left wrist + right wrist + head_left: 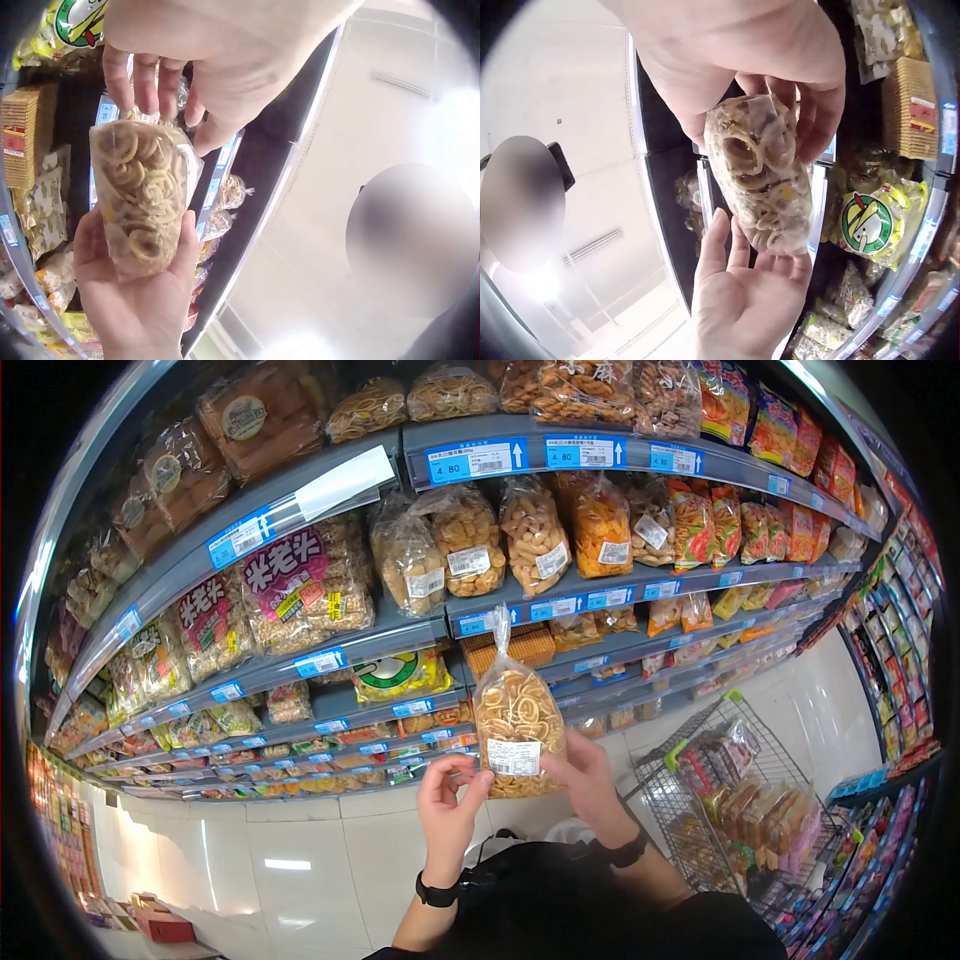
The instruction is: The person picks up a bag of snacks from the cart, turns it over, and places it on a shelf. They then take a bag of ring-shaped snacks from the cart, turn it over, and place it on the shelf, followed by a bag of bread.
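Near the shelf (415,632), the right grip (595,790), clamped on the snack bag (520,725), should squeeze gently to spare the rings (537,705), while the left grip (447,810), fingers apart, lightly steadies its lower edge.

The aisle is bounded by a multi-tier shelving unit (395,637) with dark grey decks and curved-looking front rails, fitted with blue-and-white price labels (477,459). A second shelving unit (915,660) stands at the right edge of the head view, with further shelving (58,820) at the left. The floor (330,880) consists of glossy, pale tiles with thin dark joints and reflects white light. The ceiling (360,142) is pale and carries a narrow slotted fitting (405,85); bright lamps (459,112) illuminate the area.
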### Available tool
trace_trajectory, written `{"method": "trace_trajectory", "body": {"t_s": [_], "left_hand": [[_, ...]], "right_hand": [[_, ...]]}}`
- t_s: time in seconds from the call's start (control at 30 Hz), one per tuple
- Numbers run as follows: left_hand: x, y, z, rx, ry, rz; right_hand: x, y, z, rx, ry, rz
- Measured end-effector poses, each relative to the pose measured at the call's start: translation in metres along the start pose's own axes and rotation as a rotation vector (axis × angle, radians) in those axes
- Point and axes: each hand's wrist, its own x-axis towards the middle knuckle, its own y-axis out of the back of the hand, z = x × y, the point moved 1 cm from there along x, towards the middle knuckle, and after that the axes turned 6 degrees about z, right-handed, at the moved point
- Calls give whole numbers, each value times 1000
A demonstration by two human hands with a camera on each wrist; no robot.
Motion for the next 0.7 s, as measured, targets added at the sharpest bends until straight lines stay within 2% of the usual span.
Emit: {"method": "trace_trajectory", "body": {"t_s": [0.1,0.17,0.2,0.27,0.33,0.43,0.47,0.53,0.57,0.63,0.67,0.7], "left_hand": [[-4,-11,9,0,43,-32],[-2,-16,9,-168,10,-55],[-3,-18,8,-168,10,-56],[-7,-22,6,-377,35,-34],[-12,-17,-3,-341,81,-47],[-13,-15,-1,-307,161,-90],[-13,-15,1,-311,199,-120],[-13,-14,1,-373,239,-117],[-13,-13,1,-434,281,-115],[-11,-12,-1,-439,258,-101],[-10,-12,-2,-444,236,-88],[-9,-13,0,-445,236,-87]], "right_hand": [[2,2,4,-43,101,15],[2,3,5,-47,172,24],[2,3,5,49,189,43],[-1,7,3,145,206,66],[-3,11,-1,-61,247,-133],[-2,13,14,-128,290,-212],[-1,13,15,-127,291,-212],[1,11,14,-323,458,-95],[0,10,15,-322,457,-97],[-1,8,14,-211,307,-118],[-2,5,10,-212,306,-120],[-4,-2,3,-99,196,-148]]}}
